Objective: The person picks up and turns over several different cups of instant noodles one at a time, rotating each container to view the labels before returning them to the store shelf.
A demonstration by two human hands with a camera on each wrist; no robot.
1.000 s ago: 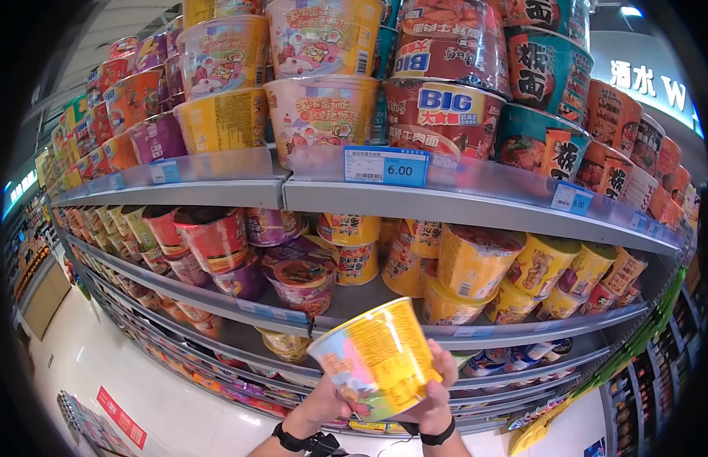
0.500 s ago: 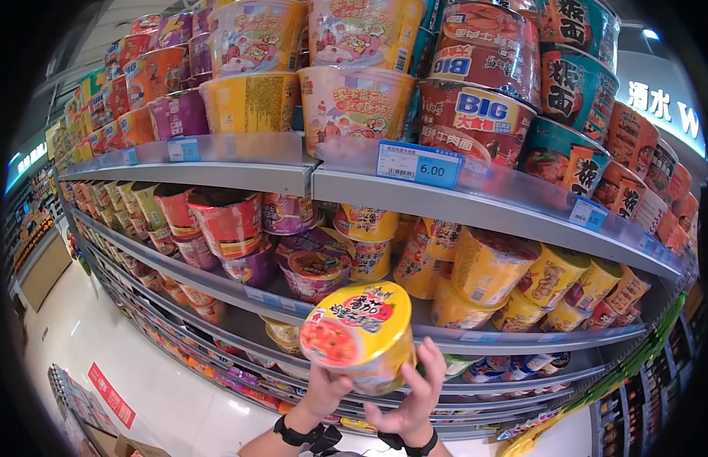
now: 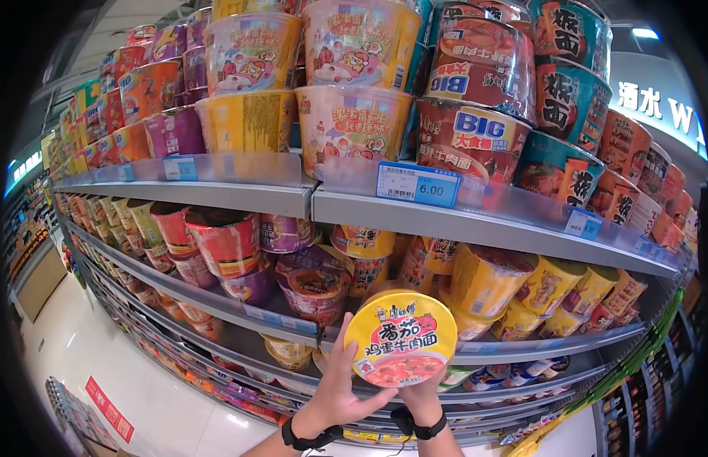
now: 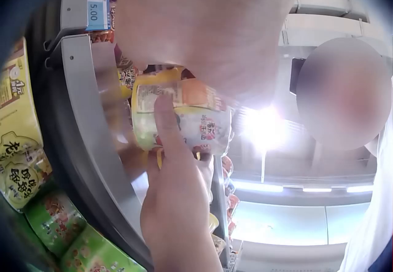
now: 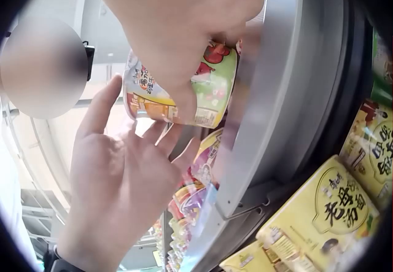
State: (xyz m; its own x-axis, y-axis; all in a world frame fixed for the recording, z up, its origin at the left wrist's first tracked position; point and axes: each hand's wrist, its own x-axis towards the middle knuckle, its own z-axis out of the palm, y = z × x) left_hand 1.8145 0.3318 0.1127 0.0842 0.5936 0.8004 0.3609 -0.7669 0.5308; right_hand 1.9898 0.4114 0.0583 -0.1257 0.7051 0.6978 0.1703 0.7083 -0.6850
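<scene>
A yellow instant noodle cup [image 3: 401, 339] is held up before the shelves, its round lid with a picture of red soup turned toward the head view. My right hand [image 3: 424, 397] grips it from below and behind. In the left wrist view the right thumb [image 4: 166, 109] lies along the side of the cup. Beside the cup is my left hand [image 3: 339, 392], with its fingers straight and spread in the right wrist view. Its fingertips are right at the cup's side. Most of the right fingers are hidden behind the cup in the head view.
Behind the cup, a shelf edge [image 3: 476, 352] runs across, with stacked yellow cups [image 3: 487, 278] and a purple cup [image 3: 314, 293] on that level. Above, a second shelf edge [image 3: 445, 222] juts out under large noodle tubs [image 3: 476, 141]. Pale floor [image 3: 179, 415] lies at lower left.
The cup has turned from showing its printed side to showing its lid, and has shifted right. Half a second ago the left hand held it and the right was open; now the right hand holds it.
</scene>
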